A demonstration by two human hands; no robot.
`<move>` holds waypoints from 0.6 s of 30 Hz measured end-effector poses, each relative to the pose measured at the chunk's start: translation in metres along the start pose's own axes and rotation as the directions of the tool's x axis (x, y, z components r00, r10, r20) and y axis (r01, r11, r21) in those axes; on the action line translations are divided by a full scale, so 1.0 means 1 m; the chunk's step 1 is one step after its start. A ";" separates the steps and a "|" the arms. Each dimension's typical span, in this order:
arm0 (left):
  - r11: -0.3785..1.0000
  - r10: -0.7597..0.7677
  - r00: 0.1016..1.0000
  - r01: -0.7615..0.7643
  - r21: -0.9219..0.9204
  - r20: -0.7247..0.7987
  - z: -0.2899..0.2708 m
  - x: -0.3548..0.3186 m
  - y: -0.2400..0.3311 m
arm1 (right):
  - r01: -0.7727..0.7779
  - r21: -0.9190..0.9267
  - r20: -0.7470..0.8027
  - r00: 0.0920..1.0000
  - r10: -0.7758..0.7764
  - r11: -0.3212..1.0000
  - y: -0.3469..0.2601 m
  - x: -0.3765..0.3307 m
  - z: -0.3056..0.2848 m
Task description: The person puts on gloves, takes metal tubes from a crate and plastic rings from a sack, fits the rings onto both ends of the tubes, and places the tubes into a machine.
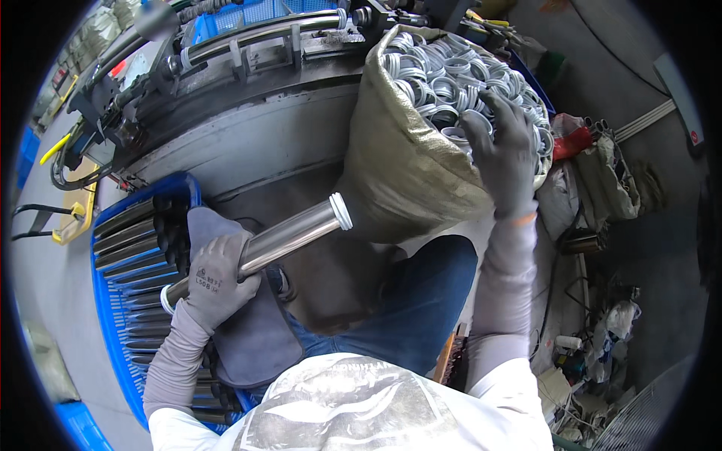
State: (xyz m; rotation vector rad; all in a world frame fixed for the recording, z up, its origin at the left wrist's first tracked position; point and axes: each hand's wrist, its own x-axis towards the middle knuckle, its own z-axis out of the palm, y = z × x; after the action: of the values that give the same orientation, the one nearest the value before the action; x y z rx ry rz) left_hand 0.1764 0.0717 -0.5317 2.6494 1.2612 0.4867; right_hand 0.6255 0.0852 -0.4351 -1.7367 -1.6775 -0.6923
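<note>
My left hand (218, 278), in a grey glove, is wrapped round a shiny metal tube (289, 242). The tube slants up to the right, with a white ring (341, 211) on its upper end and another on its lower end. To the right, a big woven sack (406, 161) stands full of loose pale rings (444, 83). Over the near right part of these rings is my right hand (508, 154), also gloved. Its thumb and fingers are apart, with no ring visibly held between them; the fingertips overlap the pile, so contact is unclear.
A blue crate (101, 282) of dark tubes sits at the left. Ahead, a machine bench (248, 124) carries another metal tube (263, 34) on supports. Sacks (613, 177) and a cluster of bags (620, 319) lie along the right side.
</note>
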 end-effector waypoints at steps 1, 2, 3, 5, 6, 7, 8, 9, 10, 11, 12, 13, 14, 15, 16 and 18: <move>1.000 0.010 1.000 -0.010 -0.009 -0.008 0.003 0.003 0.001 | 0.003 -0.015 -0.005 1.000 -0.003 1.000 0.016 0.007 0.000; 1.000 0.004 1.000 -0.004 -0.007 0.018 0.005 0.005 0.001 | 0.011 -0.131 0.149 0.989 0.009 0.991 0.028 0.011 0.002; 1.000 -0.003 0.999 0.003 -0.004 0.044 0.006 0.008 0.002 | 0.033 -0.243 0.296 0.954 0.042 0.969 0.036 0.015 0.003; 1.000 -0.011 0.998 0.010 0.009 0.055 0.006 0.004 0.001 | -0.079 -0.227 0.484 0.856 0.182 0.971 0.027 0.031 0.003; 1.000 -0.011 0.998 0.009 0.020 0.069 0.006 0.003 0.001 | -0.192 -0.241 0.649 0.698 0.305 0.951 0.023 0.036 0.003; 1.000 -0.014 0.998 0.013 0.022 0.067 0.005 0.003 0.001 | -0.199 -0.248 0.643 0.699 0.314 0.948 0.025 0.037 0.001; 1.000 0.009 0.998 -0.010 0.010 0.057 0.004 0.002 0.000 | -0.195 -0.235 0.645 0.702 0.303 0.952 0.030 0.034 0.006; 1.000 0.032 0.998 -0.031 -0.001 0.047 0.004 0.000 -0.001 | -0.169 -0.193 0.528 0.812 0.248 0.966 0.037 0.028 0.013; 1.000 0.020 0.999 -0.020 0.007 0.050 0.003 -0.001 -0.002 | -0.140 -0.156 0.397 0.898 0.192 0.978 0.043 0.024 0.017; 1.000 0.025 0.998 -0.025 0.009 0.050 0.003 -0.001 -0.002 | -0.122 -0.149 0.359 0.918 0.169 0.981 0.045 0.023 0.018; 0.999 0.029 0.998 -0.030 0.013 0.052 0.003 -0.002 -0.002 | -0.136 -0.119 0.372 0.912 0.171 0.984 0.054 0.021 0.021; 1.000 0.018 0.999 -0.019 0.025 0.050 0.004 0.000 -0.002 | -0.156 -0.089 0.376 0.910 0.178 0.984 0.063 0.021 0.020; 0.999 0.024 0.998 -0.025 0.030 0.060 0.006 0.000 -0.003 | -0.173 -0.052 0.383 0.906 0.180 0.984 0.056 0.021 0.019; 0.999 0.030 0.997 -0.033 0.036 0.070 0.007 0.000 -0.004 | -0.176 -0.069 0.438 0.879 0.188 0.982 0.050 0.022 0.014; 0.999 0.026 0.997 -0.029 0.045 0.067 0.006 0.003 -0.003 | -0.176 -0.060 0.435 0.882 0.184 0.983 0.053 0.019 0.014; 0.998 0.016 0.993 -0.022 0.051 0.115 0.005 0.005 0.000 | -0.073 -0.200 0.384 0.912 0.146 0.977 0.067 0.014 0.020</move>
State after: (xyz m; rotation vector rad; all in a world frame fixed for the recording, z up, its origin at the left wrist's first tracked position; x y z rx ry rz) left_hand 0.1815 0.0756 -0.5356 2.6908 1.2325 0.3032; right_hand 0.6920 0.1089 -0.4434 -2.2018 -1.8037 -0.4716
